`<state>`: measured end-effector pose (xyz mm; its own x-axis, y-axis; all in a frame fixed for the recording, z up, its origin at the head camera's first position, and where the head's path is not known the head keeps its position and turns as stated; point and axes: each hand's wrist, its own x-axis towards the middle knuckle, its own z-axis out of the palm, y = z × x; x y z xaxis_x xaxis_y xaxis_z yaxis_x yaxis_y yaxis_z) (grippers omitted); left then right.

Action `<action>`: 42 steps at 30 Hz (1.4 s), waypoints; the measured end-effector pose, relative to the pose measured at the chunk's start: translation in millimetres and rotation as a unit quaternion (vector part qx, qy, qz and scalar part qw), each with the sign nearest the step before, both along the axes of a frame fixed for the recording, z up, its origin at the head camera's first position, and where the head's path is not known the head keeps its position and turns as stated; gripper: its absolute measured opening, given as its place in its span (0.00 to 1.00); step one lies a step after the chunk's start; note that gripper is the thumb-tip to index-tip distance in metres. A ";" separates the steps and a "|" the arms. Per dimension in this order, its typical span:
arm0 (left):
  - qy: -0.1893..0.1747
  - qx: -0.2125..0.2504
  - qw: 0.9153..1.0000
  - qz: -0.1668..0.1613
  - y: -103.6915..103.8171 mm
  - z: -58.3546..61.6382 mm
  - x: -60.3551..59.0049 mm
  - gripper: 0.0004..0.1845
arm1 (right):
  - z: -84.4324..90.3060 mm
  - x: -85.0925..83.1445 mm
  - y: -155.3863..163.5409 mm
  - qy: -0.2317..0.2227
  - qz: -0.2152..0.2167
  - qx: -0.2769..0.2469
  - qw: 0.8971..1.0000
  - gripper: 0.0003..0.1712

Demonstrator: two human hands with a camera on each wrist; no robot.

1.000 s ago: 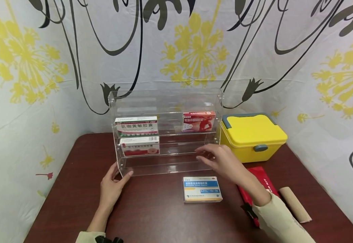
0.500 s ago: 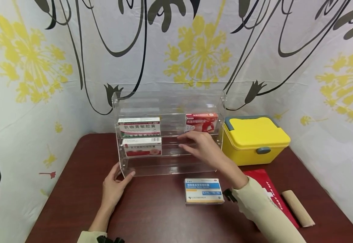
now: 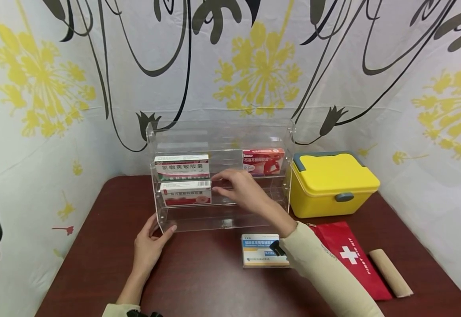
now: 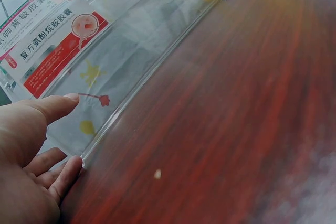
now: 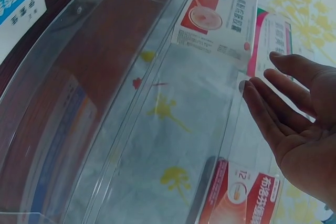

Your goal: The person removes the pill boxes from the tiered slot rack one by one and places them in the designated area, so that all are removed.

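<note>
On the table [image 3: 198,277] lies the blue-and-white box [image 3: 256,256], and well to its left the left hand [image 3: 148,243] holds the clear rack [image 3: 198,223], thumb and fingers set around the lower left corner. Farther, the right hand [image 3: 241,186], thumb apart from fingers, is near the right end of the red-and-white box [image 3: 186,196] (touching or not, I cannot tell) in this rack.

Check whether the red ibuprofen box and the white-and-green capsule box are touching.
Apart. The head view shows it: a wide stretch of the clear rack lies between the red ibuprofen box and the white-and-green capsule box.
</note>
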<state>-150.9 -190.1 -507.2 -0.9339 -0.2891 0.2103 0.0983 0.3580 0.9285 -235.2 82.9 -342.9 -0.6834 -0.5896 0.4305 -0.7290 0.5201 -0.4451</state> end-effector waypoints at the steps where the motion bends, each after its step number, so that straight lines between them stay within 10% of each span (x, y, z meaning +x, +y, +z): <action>1: 0.000 -0.001 1.000 -0.001 0.0 -0.3 0.1 0.37 | -0.5 -0.3 -1.6 0.002 -0.002 0.003 1.000 0.14; 33: 0.006 0.001 1.000 0.001 -1.3 -1.6 0.0 0.37 | -11.0 -7.8 -17.6 0.033 0.012 0.001 0.999 0.09; 42: -0.001 -0.006 1.000 0.002 -0.7 -2.2 -2.0 0.37 | -14.1 -13.7 -14.7 -0.020 0.030 -0.028 0.999 0.08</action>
<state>-152.9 -190.7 -509.4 -0.9332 -0.2902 0.2121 0.0951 0.3696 0.9243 -248.9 68.2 -357.0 -0.6649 -0.6059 0.4367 -0.7392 0.4501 -0.5009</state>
